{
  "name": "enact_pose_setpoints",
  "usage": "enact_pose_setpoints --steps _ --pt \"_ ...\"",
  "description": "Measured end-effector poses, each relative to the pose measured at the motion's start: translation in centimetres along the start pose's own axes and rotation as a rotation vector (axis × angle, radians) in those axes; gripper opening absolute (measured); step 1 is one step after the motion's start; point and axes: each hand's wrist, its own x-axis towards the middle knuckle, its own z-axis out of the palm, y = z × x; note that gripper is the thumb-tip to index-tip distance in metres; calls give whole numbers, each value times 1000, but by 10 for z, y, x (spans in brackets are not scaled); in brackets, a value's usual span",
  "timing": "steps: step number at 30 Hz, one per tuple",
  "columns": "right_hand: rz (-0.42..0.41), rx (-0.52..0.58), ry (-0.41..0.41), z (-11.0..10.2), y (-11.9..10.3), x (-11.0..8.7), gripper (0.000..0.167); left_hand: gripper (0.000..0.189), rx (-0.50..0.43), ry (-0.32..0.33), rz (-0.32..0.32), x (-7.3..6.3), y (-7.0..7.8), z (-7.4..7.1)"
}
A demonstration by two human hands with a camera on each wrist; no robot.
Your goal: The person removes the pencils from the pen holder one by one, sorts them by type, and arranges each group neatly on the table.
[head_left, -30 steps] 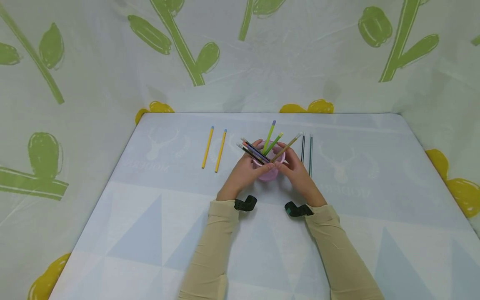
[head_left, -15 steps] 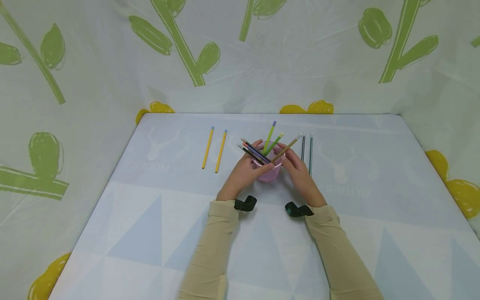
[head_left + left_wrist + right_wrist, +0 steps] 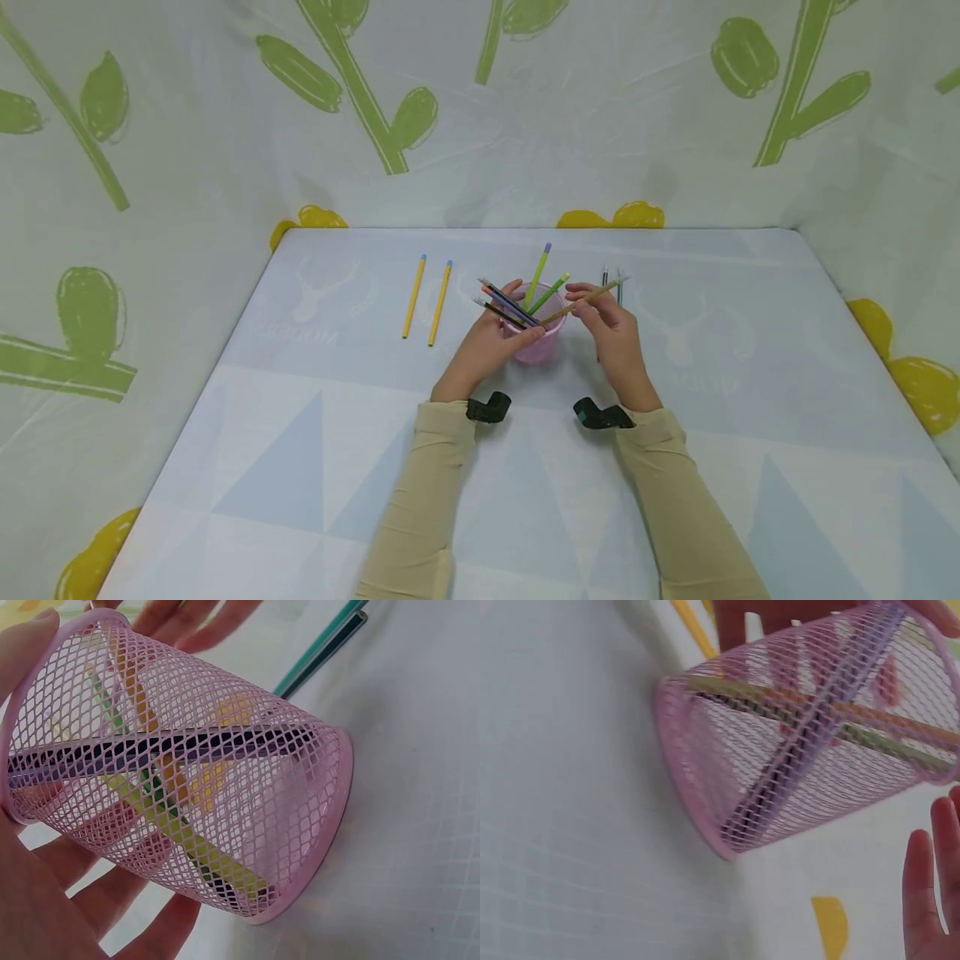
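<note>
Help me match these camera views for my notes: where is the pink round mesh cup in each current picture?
Head: the pink round mesh cup sits just right of and below centre.
Left wrist: the cup looms large across left and centre, rim leftward.
Right wrist: the cup fills the upper right, rim rightward.
Shared landmark: the slim purple pencil leaning inside it.

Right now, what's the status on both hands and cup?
Left hand gripping pink cup, pencils inside. Right hand beside cup, not holding it. Possibly in the way: brown pencil jutting past that hand.
</note>
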Motion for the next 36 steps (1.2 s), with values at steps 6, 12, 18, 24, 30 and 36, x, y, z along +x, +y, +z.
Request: enact_pose_setpoints --steps 6,12,18,24,30,36 --pt "-10 68 49 -14 -1 1 33 76 21 0 5 -1 0 1" --pt "3 161 115 -28 9 3 35 75 4 14 27 0 -2 1" --pt "-6 278 170 -43 19 4 34 75 -1 16 26 1 -3 2" --pt "-17 362 267 -53 22 4 33 75 -20 15 7 1 -1 2" --pt "11 513 382 -63 25 3 32 75 -17 13 -5 1 -1 2" --pt "118 576 442 -71 28 3 30 73 -17 20 11 0 -3 2"
